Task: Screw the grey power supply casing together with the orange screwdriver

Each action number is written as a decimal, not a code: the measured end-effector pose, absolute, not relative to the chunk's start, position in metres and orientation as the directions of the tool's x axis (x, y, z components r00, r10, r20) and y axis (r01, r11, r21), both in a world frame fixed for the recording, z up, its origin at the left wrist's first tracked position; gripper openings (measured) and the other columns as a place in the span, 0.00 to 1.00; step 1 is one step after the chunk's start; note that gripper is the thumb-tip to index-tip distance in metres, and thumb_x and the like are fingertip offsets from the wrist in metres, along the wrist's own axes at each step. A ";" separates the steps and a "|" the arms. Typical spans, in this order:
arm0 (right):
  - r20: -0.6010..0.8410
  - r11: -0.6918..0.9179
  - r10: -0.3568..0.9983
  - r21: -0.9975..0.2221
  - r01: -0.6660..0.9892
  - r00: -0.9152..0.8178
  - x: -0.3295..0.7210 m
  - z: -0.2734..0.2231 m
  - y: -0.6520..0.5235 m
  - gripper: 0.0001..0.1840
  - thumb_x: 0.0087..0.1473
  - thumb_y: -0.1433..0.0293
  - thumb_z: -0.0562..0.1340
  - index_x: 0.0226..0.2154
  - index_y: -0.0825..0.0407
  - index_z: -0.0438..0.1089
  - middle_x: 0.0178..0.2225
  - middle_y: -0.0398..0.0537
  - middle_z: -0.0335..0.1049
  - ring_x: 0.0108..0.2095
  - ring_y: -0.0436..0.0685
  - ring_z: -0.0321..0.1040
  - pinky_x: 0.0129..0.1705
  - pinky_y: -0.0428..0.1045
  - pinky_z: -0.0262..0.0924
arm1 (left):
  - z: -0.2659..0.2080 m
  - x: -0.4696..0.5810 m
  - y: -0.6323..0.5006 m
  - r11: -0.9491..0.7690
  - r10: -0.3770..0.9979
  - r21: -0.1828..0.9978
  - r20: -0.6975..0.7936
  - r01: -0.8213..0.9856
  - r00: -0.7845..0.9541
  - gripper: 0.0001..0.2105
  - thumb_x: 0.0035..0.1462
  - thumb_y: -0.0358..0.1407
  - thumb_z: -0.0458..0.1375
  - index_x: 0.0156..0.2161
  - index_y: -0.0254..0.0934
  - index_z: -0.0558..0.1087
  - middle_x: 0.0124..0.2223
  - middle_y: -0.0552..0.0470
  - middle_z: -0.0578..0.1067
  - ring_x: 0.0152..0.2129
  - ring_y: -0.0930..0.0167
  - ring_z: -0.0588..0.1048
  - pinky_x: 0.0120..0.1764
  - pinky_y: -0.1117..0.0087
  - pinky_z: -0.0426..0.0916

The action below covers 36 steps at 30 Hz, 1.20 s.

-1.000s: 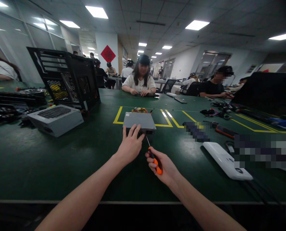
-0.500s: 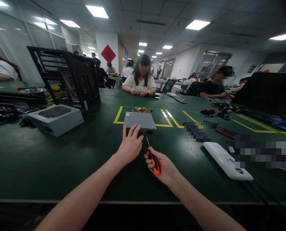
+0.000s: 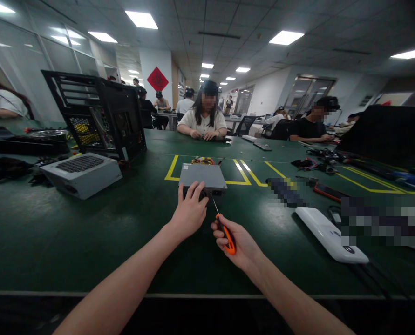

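Note:
A grey metal computer power supply unit (image 3: pixel 202 174) lies on the green table in front of me, with a bundle of coloured cables (image 3: pixel 204 161) behind it. My left hand (image 3: pixel 190 207) grips its near edge, the fingertips over the top edge and the thumb at the front face. My right hand (image 3: pixel 237 239) is closed around the orange and black handle of a screwdriver (image 3: pixel 230 239). The thin shaft points up and away, its tip at the near face of the unit, right of my left thumb. Whether the tip sits in a screw is too small to tell.
A second power supply unit (image 3: pixel 83 172) stands at the left before a black computer case (image 3: pixel 105 111). To the right lie a white oblong device (image 3: pixel 329 235), an orange-edged device (image 3: pixel 331 191) and dark cables (image 3: pixel 314 163). Across the table sits a person (image 3: pixel 203 118).
The screwdriver handle and my right hand have shifted very slightly right, and the handle looks turned a little. My left hand and the power supply unit stay in place.

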State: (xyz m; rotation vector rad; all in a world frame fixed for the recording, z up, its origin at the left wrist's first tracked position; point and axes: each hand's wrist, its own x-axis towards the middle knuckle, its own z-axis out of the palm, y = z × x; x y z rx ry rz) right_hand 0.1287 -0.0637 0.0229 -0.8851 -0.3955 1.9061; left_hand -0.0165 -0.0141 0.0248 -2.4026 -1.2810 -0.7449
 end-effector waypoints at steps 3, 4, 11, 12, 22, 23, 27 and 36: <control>-0.445 -0.531 0.843 -0.601 -0.597 -0.303 0.128 0.024 -0.064 0.13 0.57 0.66 0.52 0.31 0.60 0.65 0.22 0.46 0.61 0.17 0.42 0.55 0.15 0.36 0.52 | 0.025 -0.017 -0.014 -0.546 0.676 -0.021 0.580 0.837 0.455 0.12 0.52 0.32 0.51 0.42 0.37 0.70 0.58 0.43 0.57 0.56 0.57 0.51 0.55 0.43 0.39; -0.452 -0.536 0.839 -0.601 -0.592 -0.301 0.127 0.025 -0.064 0.15 0.57 0.65 0.51 0.33 0.60 0.65 0.22 0.45 0.61 0.17 0.42 0.55 0.14 0.36 0.52 | 0.025 -0.017 -0.014 -0.546 0.678 -0.016 0.579 0.838 0.453 0.12 0.52 0.32 0.51 0.42 0.37 0.70 0.58 0.43 0.57 0.56 0.57 0.51 0.55 0.43 0.39; -0.451 -0.396 0.883 -0.573 -0.718 -0.128 0.113 0.034 -0.072 0.01 0.51 0.79 0.56 0.28 0.60 0.62 0.23 0.45 0.60 0.20 0.42 0.58 0.14 0.35 0.50 | 0.025 -0.016 -0.012 -0.541 0.686 0.030 0.594 0.840 0.420 0.13 0.53 0.32 0.51 0.44 0.38 0.69 0.57 0.44 0.58 0.56 0.59 0.52 0.56 0.46 0.41; -0.448 -0.374 0.887 -0.557 -0.742 -0.111 0.111 0.034 -0.074 0.03 0.51 0.80 0.56 0.28 0.60 0.62 0.23 0.45 0.60 0.20 0.42 0.58 0.16 0.35 0.52 | 0.025 -0.016 -0.011 -0.541 0.687 0.040 0.597 0.840 0.414 0.12 0.53 0.32 0.52 0.44 0.39 0.69 0.57 0.45 0.59 0.56 0.60 0.53 0.56 0.46 0.41; -0.547 -0.486 0.809 -0.419 -0.767 -0.214 0.105 0.038 -0.080 0.11 0.57 0.70 0.50 0.38 0.60 0.63 0.24 0.46 0.60 0.19 0.44 0.58 0.15 0.37 0.53 | 0.025 -0.018 -0.009 -0.560 0.700 0.118 0.597 0.820 0.392 0.09 0.53 0.31 0.51 0.40 0.39 0.69 0.56 0.46 0.59 0.56 0.62 0.53 0.57 0.49 0.40; -0.549 -0.478 0.811 -0.427 -0.767 -0.200 0.105 0.038 -0.080 0.10 0.57 0.70 0.52 0.36 0.60 0.64 0.24 0.46 0.61 0.19 0.44 0.58 0.14 0.37 0.51 | 0.025 -0.018 -0.008 -0.562 0.700 0.128 0.600 0.817 0.388 0.10 0.53 0.32 0.51 0.41 0.39 0.68 0.56 0.46 0.59 0.56 0.62 0.53 0.57 0.50 0.41; -0.570 -0.459 0.807 -0.436 -0.775 -0.157 0.105 0.037 -0.079 0.04 0.53 0.74 0.56 0.29 0.59 0.63 0.25 0.48 0.63 0.20 0.43 0.58 0.14 0.36 0.51 | 0.022 -0.017 -0.002 -0.581 0.687 0.159 0.622 0.799 0.376 0.12 0.55 0.30 0.50 0.45 0.41 0.67 0.54 0.46 0.61 0.55 0.64 0.55 0.56 0.53 0.46; -0.584 -0.596 0.759 -0.443 -0.670 -0.289 0.112 0.039 -0.076 0.14 0.57 0.66 0.51 0.34 0.60 0.66 0.23 0.46 0.63 0.19 0.44 0.61 0.21 0.39 0.60 | 0.014 -0.012 0.006 -0.612 0.626 0.059 0.646 0.789 0.437 0.08 0.54 0.34 0.53 0.38 0.48 0.72 0.56 0.49 0.58 0.56 0.61 0.52 0.55 0.49 0.43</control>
